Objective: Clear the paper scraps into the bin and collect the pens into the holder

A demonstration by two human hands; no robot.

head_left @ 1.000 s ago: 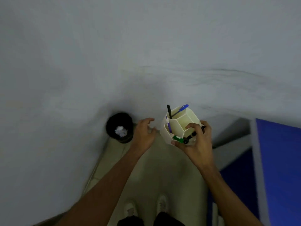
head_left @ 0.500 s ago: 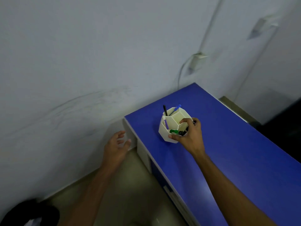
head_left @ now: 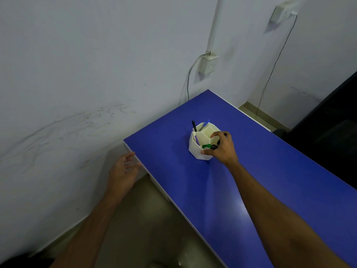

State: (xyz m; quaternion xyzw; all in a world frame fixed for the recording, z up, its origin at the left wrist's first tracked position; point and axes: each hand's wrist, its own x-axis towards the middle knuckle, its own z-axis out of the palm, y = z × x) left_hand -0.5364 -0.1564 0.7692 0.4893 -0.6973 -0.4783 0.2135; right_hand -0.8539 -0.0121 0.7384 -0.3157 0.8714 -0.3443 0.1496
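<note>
right arm stretched forward, right hand (head_left: 220, 147) gripping the near rim of the pen holder (head_left: 194, 148): thumb on the outer wall, fingers hooked over the top. left arm reaches forward lower down, left hand (head_left: 123, 171) loose, fingers relaxed and slightly spread, holding nothing.

Head-worn view, steeply down onto desk (head_left: 289, 161)

We see a deep blue table (head_left: 270, 171), white-edged; a cream holder (head_left: 195, 150); in it a black pen (head_left: 193, 125), a blue pen (head_left: 208, 121) and a green pen (head_left: 206, 146); the wall (head_left: 96, 55) is pale grey with dark scuffs; the floor (head_left: 154, 219) beige.
</note>
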